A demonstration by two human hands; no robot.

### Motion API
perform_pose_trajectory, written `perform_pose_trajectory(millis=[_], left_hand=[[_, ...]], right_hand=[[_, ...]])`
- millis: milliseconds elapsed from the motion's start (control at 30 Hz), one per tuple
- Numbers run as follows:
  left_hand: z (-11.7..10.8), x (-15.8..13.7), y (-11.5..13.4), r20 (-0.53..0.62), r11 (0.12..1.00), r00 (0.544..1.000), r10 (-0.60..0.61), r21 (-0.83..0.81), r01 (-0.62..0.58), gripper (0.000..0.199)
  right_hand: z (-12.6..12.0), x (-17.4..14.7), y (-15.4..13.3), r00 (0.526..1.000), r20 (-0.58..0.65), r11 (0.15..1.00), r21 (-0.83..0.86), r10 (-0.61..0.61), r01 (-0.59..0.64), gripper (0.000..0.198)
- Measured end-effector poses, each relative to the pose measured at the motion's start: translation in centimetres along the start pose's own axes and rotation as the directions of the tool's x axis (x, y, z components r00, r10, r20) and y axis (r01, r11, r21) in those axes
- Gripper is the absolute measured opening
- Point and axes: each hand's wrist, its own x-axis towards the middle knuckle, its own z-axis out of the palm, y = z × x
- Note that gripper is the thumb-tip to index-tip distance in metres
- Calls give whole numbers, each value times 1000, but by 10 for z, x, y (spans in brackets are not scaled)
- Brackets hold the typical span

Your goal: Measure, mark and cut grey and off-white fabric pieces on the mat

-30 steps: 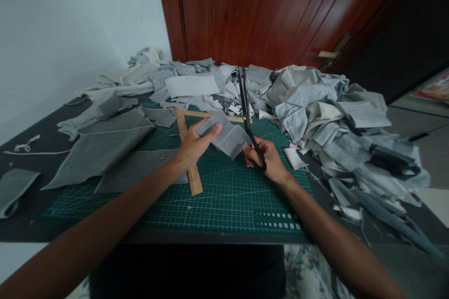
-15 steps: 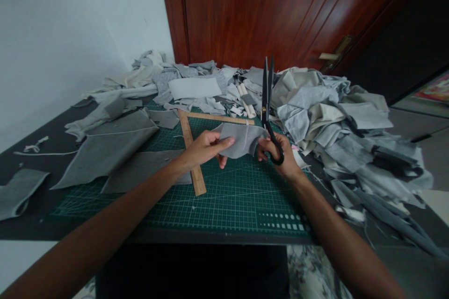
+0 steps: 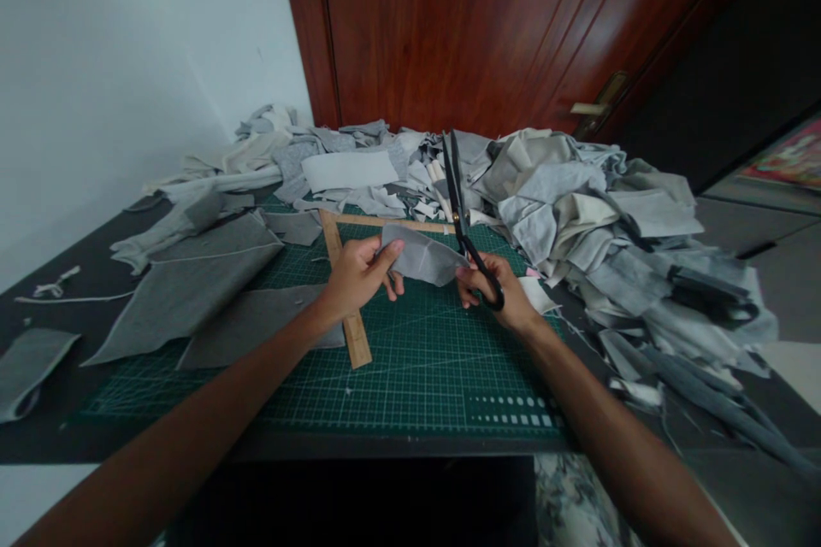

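Between my hands a small grey piece of fabric is held above the green cutting mat. My left hand pinches its left end between thumb and fingers. With my right hand I grip black scissors by the handle loops, and the thumb and fingers also hold the fabric's right end. The scissor blades point up and away from me, slightly apart, with no fabric between them. Behind my left hand a wooden L-shaped ruler lies on the mat, partly covered by the hand and fabric.
Larger grey fabric pieces lie on the mat's left side. A tall heap of grey and cream cloth stands at right. More scraps line the back, before a wooden door. A folded grey piece rests far left.
The scissors have tilted leftward, and the fabric in my hands has turned, its left end now higher and its right end lower. The whole view has shifted slightly. Both hands keep their hold.
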Motion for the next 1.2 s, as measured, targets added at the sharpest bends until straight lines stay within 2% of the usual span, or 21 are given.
perform_pose_trajectory(millis=[167,367,500,700,800,1033,1200], left_hand=[[-1,3,2,-73,989,997,-13,-145,2,52],[0,5,11,-251,949,966,-55,-313,-28,52],[-2,7,18,-369,913,922,-115,-404,-47,51],[-9,11,20,-414,893,902,-124,-444,-81,43],[-11,12,18,-445,908,890,-96,-406,-105,37],[-16,17,14,-576,905,810,-112,-396,-157,36],[-18,18,17,-597,893,789,-146,-422,-154,38]], right_hand=[[7,1,2,1000,11,988,150,26,-27,32],[24,-6,2,974,221,909,396,47,-134,41],[34,-16,7,945,322,930,329,49,-161,50],[48,-27,1,890,444,968,157,106,-193,71],[52,-28,0,880,461,973,124,118,-195,72],[47,-23,15,888,449,963,183,98,-199,70],[46,-23,4,873,476,975,122,104,-183,70]])
